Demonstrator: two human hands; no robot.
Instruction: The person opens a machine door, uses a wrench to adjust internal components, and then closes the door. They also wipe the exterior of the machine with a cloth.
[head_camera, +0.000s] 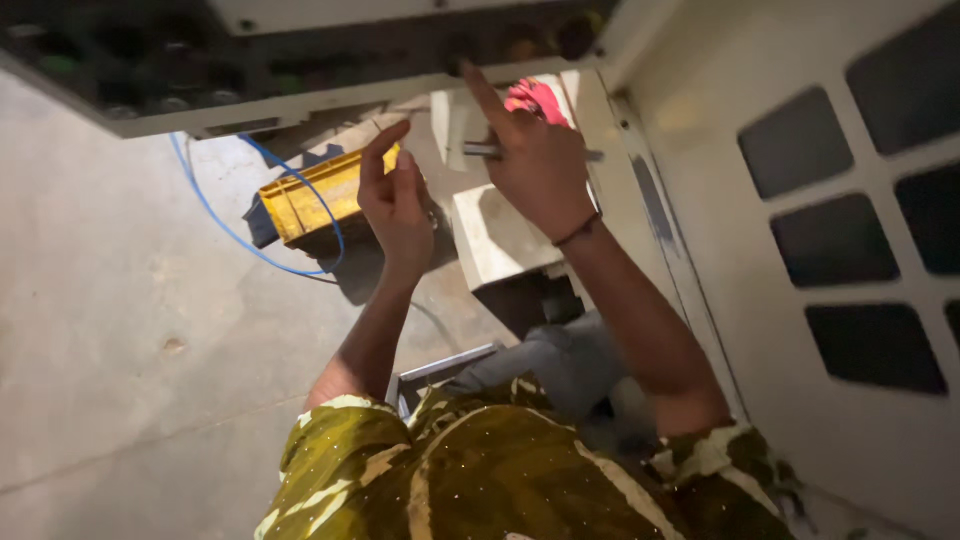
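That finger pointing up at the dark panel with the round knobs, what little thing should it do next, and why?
Probably press or turn the knob it touches. The right hand has its index finger stretched up to the lower edge of the dark panel, with a thin metal tool tucked in its palm. The left hand hangs free below, fingers apart, above the yellow tray, holding nothing.

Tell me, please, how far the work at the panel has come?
Nothing looks finished. In hand: the right hand grips a metal tool with a red handle and points its forefinger up to a hole in the dark control panel; the left hand hangs open below. The yellow box and blue cable lie on the floor.
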